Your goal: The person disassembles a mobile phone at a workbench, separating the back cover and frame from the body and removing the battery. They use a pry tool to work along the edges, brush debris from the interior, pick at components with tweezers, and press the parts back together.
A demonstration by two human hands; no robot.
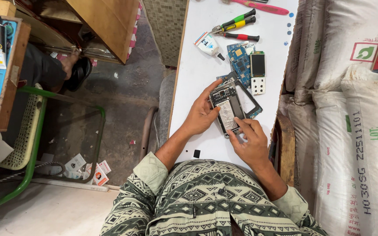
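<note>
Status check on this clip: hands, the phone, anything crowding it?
Both hands on opened phone: left hand steadies, right hand at lower end. Circuit board, glue tube and screwdrivers lie apart.

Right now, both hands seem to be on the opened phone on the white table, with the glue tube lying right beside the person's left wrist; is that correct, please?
Not quite: the glue tube lies farther up the white table, near the screwdrivers, well apart from the wrist. The head view shows it. The left hand and right hand are indeed on the opened phone.
</note>
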